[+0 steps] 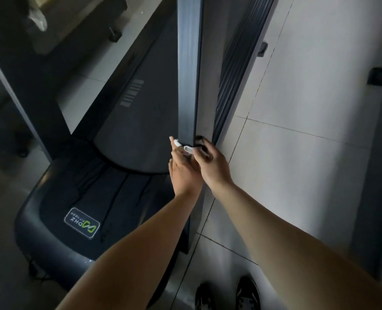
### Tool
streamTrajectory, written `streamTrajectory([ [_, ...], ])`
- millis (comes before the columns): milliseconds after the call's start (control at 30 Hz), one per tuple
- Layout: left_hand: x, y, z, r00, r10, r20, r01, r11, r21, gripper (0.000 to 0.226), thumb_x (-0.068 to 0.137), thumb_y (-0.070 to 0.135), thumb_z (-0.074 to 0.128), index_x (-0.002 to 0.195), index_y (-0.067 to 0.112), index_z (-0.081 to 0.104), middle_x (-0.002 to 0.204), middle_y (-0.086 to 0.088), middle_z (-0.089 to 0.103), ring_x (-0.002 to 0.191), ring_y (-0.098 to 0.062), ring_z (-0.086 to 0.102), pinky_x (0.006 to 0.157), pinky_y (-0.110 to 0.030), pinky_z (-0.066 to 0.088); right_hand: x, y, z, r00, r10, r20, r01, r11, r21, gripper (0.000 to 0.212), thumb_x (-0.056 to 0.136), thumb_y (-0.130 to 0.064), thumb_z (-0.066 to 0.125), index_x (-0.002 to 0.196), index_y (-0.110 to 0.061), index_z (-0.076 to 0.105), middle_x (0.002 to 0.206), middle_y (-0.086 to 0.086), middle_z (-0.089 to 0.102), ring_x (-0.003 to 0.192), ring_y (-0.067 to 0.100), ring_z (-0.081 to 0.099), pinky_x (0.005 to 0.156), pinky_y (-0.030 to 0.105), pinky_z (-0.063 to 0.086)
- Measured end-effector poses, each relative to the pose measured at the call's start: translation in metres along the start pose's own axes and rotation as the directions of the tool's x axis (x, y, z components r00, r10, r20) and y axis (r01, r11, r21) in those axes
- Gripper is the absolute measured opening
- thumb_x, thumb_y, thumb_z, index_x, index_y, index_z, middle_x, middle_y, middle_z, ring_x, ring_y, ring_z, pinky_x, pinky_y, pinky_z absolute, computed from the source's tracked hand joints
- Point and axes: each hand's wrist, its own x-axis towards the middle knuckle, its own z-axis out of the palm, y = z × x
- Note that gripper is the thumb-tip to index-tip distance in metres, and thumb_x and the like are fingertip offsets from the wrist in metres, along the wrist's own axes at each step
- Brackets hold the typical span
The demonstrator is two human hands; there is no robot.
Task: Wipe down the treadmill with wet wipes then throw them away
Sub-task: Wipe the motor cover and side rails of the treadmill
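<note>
Treadmill post (189,70) partly hides wipe (186,149); shoes (248,291) stand on floor (297,153).

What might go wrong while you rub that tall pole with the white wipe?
1. The wet wipe is pulled thin round the post between the left hand and the right hand; it may tear or slip free.
2. The right hand sits close to the ribbed side rail, so knuckles might scrape on it.
3. Dark streaks that look like drips run down the motor cover; more wet could trickle there.
</note>
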Motion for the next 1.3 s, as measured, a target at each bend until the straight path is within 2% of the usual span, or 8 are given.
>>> streamTrajectory([
  [233,-0.024,-0.058,0.018,0.999,0.007,0.054,-0.005,0.999,-0.04,0.017,0.104,0.025,0.051,0.106,0.029,0.034,0.168,-0.002,0.019,0.124,-0.024,0.054,0.108,-0.045,0.042,-0.011,0.049,0.027,1.0,0.013,0.005,-0.013,1.0,0.026,0.058,0.096,-0.046,0.062,0.149,-0.041,0.041,0.133,-0.01,0.064,0.118,0.009,0.062,0.094,0.025,0.052],
  [333,-0.03,-0.076,0.025,0.996,0.078,0.043,-0.076,0.995,-0.057,0.03,0.104,0.025,0.052,0.128,0.009,0.043,0.164,0.018,0.006,0.133,-0.023,0.047,0.112,-0.05,0.039,-0.015,0.067,0.035,0.998,-0.052,-0.039,0.054,0.997,0.054,0.063,0.095,-0.041,0.066,0.152,-0.04,0.039,0.14,-0.01,0.06,0.125,0.008,0.058,0.102,0.026,0.049],
  [567,-0.043,-0.114,0.037,0.978,0.207,-0.004,-0.205,0.968,-0.147,0.052,0.103,0.018,0.053,0.146,-0.006,0.036,0.165,0.005,0.014,0.126,0.034,0.014,0.118,-0.055,0.03,-0.023,0.11,0.057,0.978,-0.192,-0.076,0.2,0.973,0.118,0.064,0.098,-0.034,0.064,0.155,-0.036,0.034,0.152,-0.02,0.041,0.126,-0.016,0.037,0.107,0.013,0.038],
  [733,-0.056,-0.149,0.049,0.963,0.271,-0.004,-0.27,0.958,-0.099,0.056,0.103,0.023,0.052,0.147,-0.005,0.034,0.164,0.01,0.009,0.136,0.003,0.028,0.12,-0.055,0.024,-0.026,0.145,0.071,0.963,-0.259,-0.078,0.267,0.955,0.127,0.063,0.1,-0.027,0.062,0.156,-0.035,0.033,0.158,-0.017,0.037,0.137,-0.01,0.032,0.114,0.021,0.036],
  [833,-0.07,-0.172,0.055,0.965,0.262,0.008,-0.26,0.959,-0.113,0.067,0.103,0.025,0.054,0.157,0.002,0.022,0.156,0.006,0.038,0.133,-0.003,0.035,0.121,-0.055,0.024,-0.033,0.168,0.082,0.968,-0.246,-0.054,0.252,0.944,0.213,0.064,0.1,-0.022,0.062,0.155,-0.039,0.034,0.157,-0.018,0.038,0.138,-0.009,0.035,0.11,0.015,0.038],
  [967,-0.08,-0.202,0.066,0.936,0.353,-0.004,-0.352,0.932,-0.084,0.067,0.103,0.044,0.037,0.156,0.006,0.023,0.16,0.031,0.005,0.136,-0.014,0.05,0.124,-0.05,0.016,-0.041,0.202,0.097,0.968,-0.243,-0.061,0.25,0.929,0.271,0.06,0.101,-0.025,0.061,0.154,-0.039,0.036,0.153,-0.023,0.039,0.118,-0.028,0.039,0.095,0.002,0.038],
  [1200,-0.102,-0.248,0.085,0.958,0.287,0.029,-0.284,0.956,-0.073,0.072,0.102,0.049,0.032,0.157,0.039,-0.014,0.162,0.004,0.034,0.152,-0.009,0.024,0.125,-0.034,-0.006,-0.051,0.252,0.121,0.946,-0.275,-0.17,0.301,0.94,0.16,0.058,0.097,-0.026,0.064,0.15,-0.037,0.042,0.147,-0.024,0.046,0.119,-0.026,0.04,0.1,0.008,0.033],
  [1300,-0.117,-0.264,0.089,0.968,0.245,0.048,-0.243,0.969,-0.052,0.064,0.105,0.04,0.038,0.158,0.03,0.002,0.168,0.007,0.018,0.155,-0.006,0.007,0.124,-0.035,-0.008,-0.059,0.27,0.136,0.931,-0.276,-0.238,0.306,0.947,0.101,0.056,0.095,-0.023,0.067,0.145,-0.031,0.046,0.141,-0.015,0.05,0.118,-0.018,0.046,0.103,0.014,0.037],
])
